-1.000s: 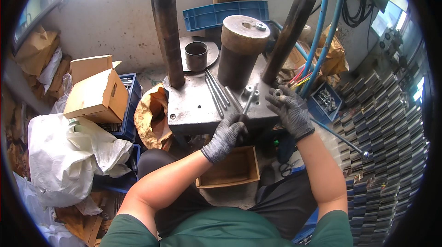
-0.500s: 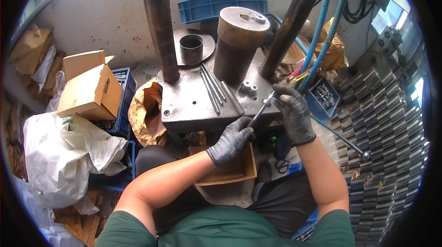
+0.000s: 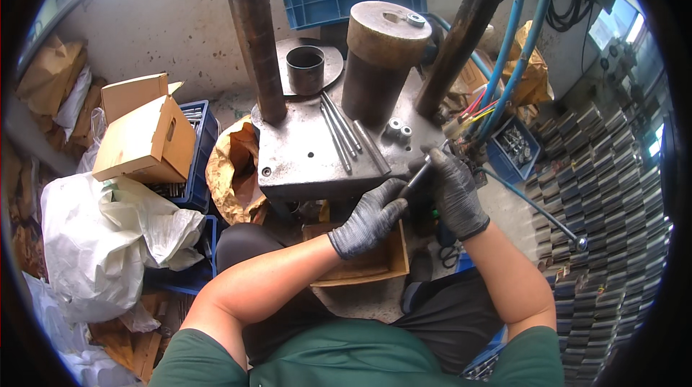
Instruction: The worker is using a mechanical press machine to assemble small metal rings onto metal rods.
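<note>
Both my hands wear grey gloves and meet at a metal rod [image 3: 415, 181] just in front of the steel bench's near edge. My left hand [image 3: 369, 220] is closed around the rod's lower, darker end. Fingers of my right hand [image 3: 457, 196] are bent round its bright upper end and hide part of it. On the steel bench [image 3: 288, 170] lie several thin rods [image 3: 337, 131] and a thicker round bar [image 3: 371, 147]. Two small metal bushings [image 3: 396, 129] stand beside them. Behind rises a large steel cylinder [image 3: 375, 69] with a metal ring [image 3: 415, 20] on top.
Two dark posts [image 3: 252, 41] flank the bench top, where an open metal cup [image 3: 305, 73] stands. To the left are a cardboard box [image 3: 140, 138] and white sacks [image 3: 94, 243]. On the right are blue hoses [image 3: 515, 55], a parts bin [image 3: 513, 149] and stacked metal pieces [image 3: 598, 228].
My right hand has shifted slightly down and now covers more of the rod's upper end. My left hand keeps its hold. The whole view has shifted a little.
</note>
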Action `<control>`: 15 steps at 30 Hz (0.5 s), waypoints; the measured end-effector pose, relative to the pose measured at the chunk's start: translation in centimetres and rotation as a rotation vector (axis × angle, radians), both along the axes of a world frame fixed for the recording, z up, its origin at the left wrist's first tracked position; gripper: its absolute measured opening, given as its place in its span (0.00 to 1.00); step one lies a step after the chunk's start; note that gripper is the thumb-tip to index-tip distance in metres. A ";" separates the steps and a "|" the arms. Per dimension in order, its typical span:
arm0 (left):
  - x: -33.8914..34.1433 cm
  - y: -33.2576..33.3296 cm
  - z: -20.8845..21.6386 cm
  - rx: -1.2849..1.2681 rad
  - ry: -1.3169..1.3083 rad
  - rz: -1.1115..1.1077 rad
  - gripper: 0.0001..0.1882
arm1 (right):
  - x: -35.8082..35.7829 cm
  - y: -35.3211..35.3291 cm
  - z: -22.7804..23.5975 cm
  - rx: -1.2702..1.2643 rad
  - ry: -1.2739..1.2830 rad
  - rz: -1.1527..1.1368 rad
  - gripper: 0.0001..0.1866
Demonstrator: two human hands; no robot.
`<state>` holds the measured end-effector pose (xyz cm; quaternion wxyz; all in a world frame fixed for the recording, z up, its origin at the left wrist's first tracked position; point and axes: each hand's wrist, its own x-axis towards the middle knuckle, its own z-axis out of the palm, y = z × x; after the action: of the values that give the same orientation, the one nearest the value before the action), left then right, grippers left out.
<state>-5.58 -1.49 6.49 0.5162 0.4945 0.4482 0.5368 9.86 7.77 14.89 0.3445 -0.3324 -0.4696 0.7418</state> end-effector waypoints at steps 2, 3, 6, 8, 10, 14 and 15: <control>0.1 -0.2 -0.1 -0.025 -0.058 -0.021 0.17 | -0.3 -0.5 -0.1 0.089 -0.086 -0.047 0.25; 0.1 -0.3 -0.1 -0.027 -0.056 -0.027 0.17 | -0.3 -0.7 -0.3 0.087 -0.084 -0.052 0.25; 0.2 -0.8 0.5 0.001 -0.100 -0.042 0.18 | -0.2 -0.8 -1.1 0.117 -0.105 -0.070 0.27; 0.0 -1.1 0.7 0.018 -0.088 -0.058 0.18 | 0.0 -0.6 -1.7 0.222 -0.168 -0.053 0.20; 0.0 -0.9 0.8 0.012 -0.084 -0.062 0.18 | -0.1 -0.7 -1.7 0.278 -0.206 -0.063 0.19; 0.3 -0.4 0.8 0.010 -0.092 -0.038 0.17 | -0.1 -0.4 -1.6 0.013 0.004 -0.012 0.20; 0.2 -0.4 1.0 0.019 -0.078 -0.037 0.17 | -0.3 -0.5 -1.7 -0.020 0.061 -0.007 0.20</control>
<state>-5.33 -1.87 7.47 0.5386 0.4862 0.4133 0.5502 9.61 7.23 13.23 0.3576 -0.3147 -0.4504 0.7551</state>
